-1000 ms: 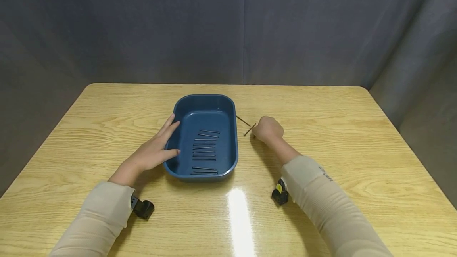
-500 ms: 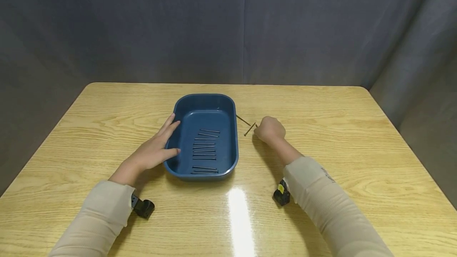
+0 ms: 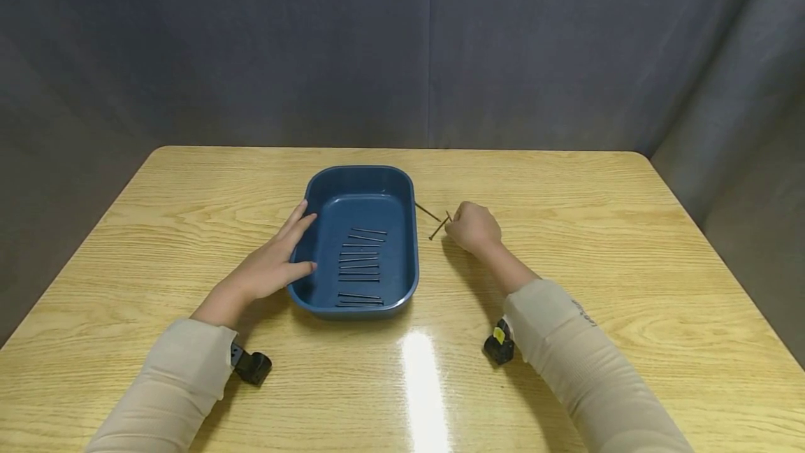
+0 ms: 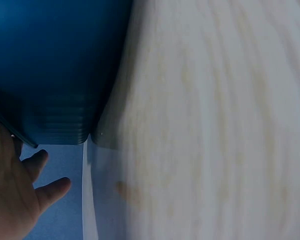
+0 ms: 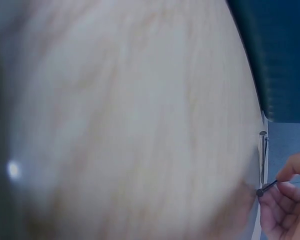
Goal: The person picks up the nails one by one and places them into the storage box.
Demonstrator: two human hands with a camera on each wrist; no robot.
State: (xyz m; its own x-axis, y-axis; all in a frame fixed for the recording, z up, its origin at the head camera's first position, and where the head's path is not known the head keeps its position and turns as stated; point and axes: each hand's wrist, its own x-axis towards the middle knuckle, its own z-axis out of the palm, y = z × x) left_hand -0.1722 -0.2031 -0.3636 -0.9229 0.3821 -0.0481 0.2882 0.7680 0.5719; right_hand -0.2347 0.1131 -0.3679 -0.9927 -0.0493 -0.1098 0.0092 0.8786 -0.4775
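Note:
My right hand [image 3: 474, 228] pinches a nail [image 5: 270, 186] between thumb and forefinger, its head pointing out from the fingertips in the right wrist view. Just left of that hand, two more nails lie on the table: a slanted nail [image 3: 438, 230] close to the fingers and a longer-looking nail [image 3: 428, 212] whose far end reaches the tray's right side. My left hand [image 3: 267, 265] rests spread on the left rim of a deep blue tray [image 3: 416, 257], fingers straight over the edge. Inside the tray, several nails [image 3: 360, 273] lie in a rough column, mostly crosswise.
The wooden table [image 3: 597, 243] has rounded far corners, with a dark grey curtain [image 3: 534, 47] hanging behind it. Small black wrist cameras hang beneath both sleeves, the left camera [image 3: 253, 368] and the right camera [image 3: 499, 344] low over the table.
The right hand has shifted very slightly, and the nail in its fingers has turned so that more of it shows. The left hand, tray and nails inside stay as they were.

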